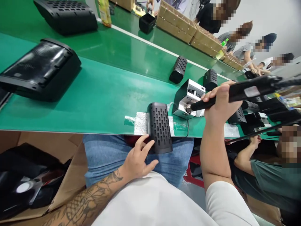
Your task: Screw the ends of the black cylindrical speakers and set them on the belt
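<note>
My right hand (222, 100) is wrapped round a black electric screwdriver (249, 89), held almost level. The screwdriver's tip meets the front of a small screw feeder (188, 99), where a silvery part shows. My left hand (139, 158) has its fingers spread, the fingertips at the left side of a black slotted housing (161, 127). This housing lies partly over the bench's front edge, on a bubble-wrap pad (140, 124) taped down there. Whether the fingertips press on it I cannot tell.
More black housings stand on the green bench (105, 88): a glossy one (42, 69) at left, a slotted one (66, 15) behind it, and others (180, 69) beyond the feeder. Cardboard boxes (176, 23) line the far side. A co-worker's arm (246, 157) is at right.
</note>
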The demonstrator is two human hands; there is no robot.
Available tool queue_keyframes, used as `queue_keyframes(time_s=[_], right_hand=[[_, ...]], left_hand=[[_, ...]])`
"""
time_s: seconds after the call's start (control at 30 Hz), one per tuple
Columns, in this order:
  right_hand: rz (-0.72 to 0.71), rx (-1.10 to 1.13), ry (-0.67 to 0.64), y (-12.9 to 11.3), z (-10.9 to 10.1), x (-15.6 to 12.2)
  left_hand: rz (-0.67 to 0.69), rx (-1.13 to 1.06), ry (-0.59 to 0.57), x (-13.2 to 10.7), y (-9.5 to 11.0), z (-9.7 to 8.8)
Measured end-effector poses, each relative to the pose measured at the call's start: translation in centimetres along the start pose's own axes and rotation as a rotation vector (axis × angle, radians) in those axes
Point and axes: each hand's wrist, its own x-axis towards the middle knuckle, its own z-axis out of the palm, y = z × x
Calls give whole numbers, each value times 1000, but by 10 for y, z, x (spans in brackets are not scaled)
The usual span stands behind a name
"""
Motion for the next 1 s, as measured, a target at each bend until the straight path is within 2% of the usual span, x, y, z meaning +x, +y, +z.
queue_keyframes(time_s=[0.07,0.13,0.2,0.3,0.37,0.47,0.6,0.67,0.77,0.9,1.0], right_hand=[[3,-101,41,31,-24,12],[31,-117,88,59,-37,14],[61,-101,130,77,-41,8],[92,-78,145,90,-41,-4],[98,-60,133,90,-41,-10],[73,-38,106,77,-43,-15],[-41,5,142,32,-44,-24],[-93,57,116,5,-42,-33],[-93,184,-20,-27,-37,-49],[-27,312,-288,-36,-28,-63],[-10,333,-339,-29,-21,-69]], left_hand=[[81,-75,-70,24,-3,-16],[185,-6,-174,67,-13,-37],[274,141,-391,120,-25,-53],[352,236,-677,191,-37,-58],[366,245,-735,218,-37,-50],[287,361,-653,221,-22,-34],[61,667,-511,193,4,-26],[-7,736,-501,184,13,-27],[-57,766,-531,182,18,-30],[-79,758,-552,187,19,-32],[-75,743,-542,186,18,-32]])
